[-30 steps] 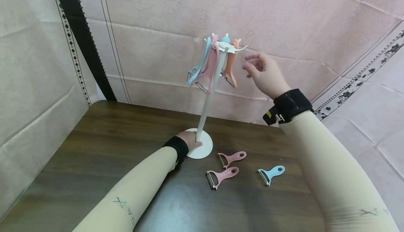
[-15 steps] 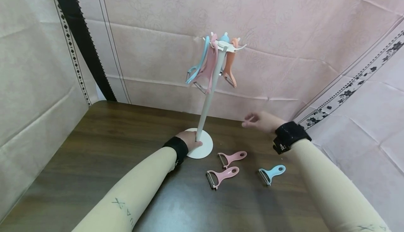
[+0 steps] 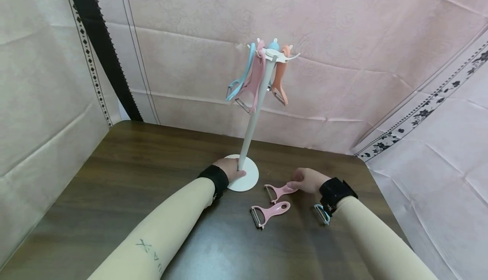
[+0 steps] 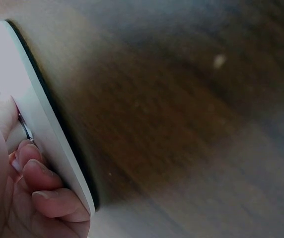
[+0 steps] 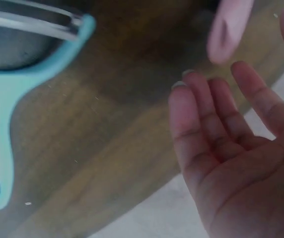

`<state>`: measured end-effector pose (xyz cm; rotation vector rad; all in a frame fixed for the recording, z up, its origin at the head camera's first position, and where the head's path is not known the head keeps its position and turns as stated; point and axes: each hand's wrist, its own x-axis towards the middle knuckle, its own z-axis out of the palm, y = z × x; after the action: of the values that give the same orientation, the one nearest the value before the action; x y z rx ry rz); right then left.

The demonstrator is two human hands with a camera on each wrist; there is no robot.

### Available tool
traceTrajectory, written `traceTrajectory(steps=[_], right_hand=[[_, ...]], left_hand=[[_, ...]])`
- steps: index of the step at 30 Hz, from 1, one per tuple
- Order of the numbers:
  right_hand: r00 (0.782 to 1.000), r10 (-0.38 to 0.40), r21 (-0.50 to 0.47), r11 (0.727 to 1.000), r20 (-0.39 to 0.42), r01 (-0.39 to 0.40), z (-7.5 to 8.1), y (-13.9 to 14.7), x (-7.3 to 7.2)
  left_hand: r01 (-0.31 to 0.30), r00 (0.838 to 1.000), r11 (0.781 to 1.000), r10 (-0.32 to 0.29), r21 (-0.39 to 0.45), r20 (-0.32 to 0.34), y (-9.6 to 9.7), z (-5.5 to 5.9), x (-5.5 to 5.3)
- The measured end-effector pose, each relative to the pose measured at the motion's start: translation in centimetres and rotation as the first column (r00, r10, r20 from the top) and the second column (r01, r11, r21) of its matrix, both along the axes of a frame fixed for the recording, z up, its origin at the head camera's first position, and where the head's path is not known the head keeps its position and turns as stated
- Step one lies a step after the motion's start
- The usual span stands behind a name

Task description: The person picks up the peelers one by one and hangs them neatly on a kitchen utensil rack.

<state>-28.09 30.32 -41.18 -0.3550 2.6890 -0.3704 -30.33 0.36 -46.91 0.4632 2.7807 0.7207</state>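
At the foot of a white stand (image 3: 249, 136), my left hand (image 3: 228, 169) grips the pole low down, just over the round base (image 3: 248, 180). The left wrist view shows its thumb and curled fingers around the pole there. My right hand (image 3: 308, 180) is at the handle end of the farther pink peeler (image 3: 280, 190). In the right wrist view its fingers (image 5: 184, 111) are loosely bent, with a gap to the pink handle (image 5: 229, 29). A second pink peeler (image 3: 270, 213) lies nearer. A blue peeler (image 3: 322, 214) is partly hidden under my right wrist.
From the stand's top hooks hang a blue peeler (image 3: 244, 74), a pink peeler (image 3: 256, 74) and an orange peeler (image 3: 279, 76), with another blue piece (image 3: 273, 46) behind. Cloth-covered walls (image 3: 324, 21) surround the dark wooden table (image 3: 152, 165).
My right hand has come down from beside the stand's top to the farther pink peeler on the table, its wrist now covering part of the blue peeler. My left hand stays on the pole.
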Motion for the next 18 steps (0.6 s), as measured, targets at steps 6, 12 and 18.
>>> traceTrajectory(steps=[6,12,18], right_hand=[[1.000,-0.019,-0.025,1.000,-0.009,0.019,-0.8,-0.2,0.6],[0.999,-0.038,-0.007,0.999,0.007,0.038,-1.2,-0.6,1.2],[0.999,-0.048,0.003,0.999,-0.002,0.048,-1.6,-0.7,1.3]], left_hand=[[-0.002,1.000,1.000,0.002,0.000,-0.006,0.0,0.4,0.3],[0.003,1.000,1.000,-0.004,-0.006,-0.012,0.0,0.3,0.2],[0.005,1.000,1.000,-0.005,-0.003,-0.026,0.0,0.9,0.8]])
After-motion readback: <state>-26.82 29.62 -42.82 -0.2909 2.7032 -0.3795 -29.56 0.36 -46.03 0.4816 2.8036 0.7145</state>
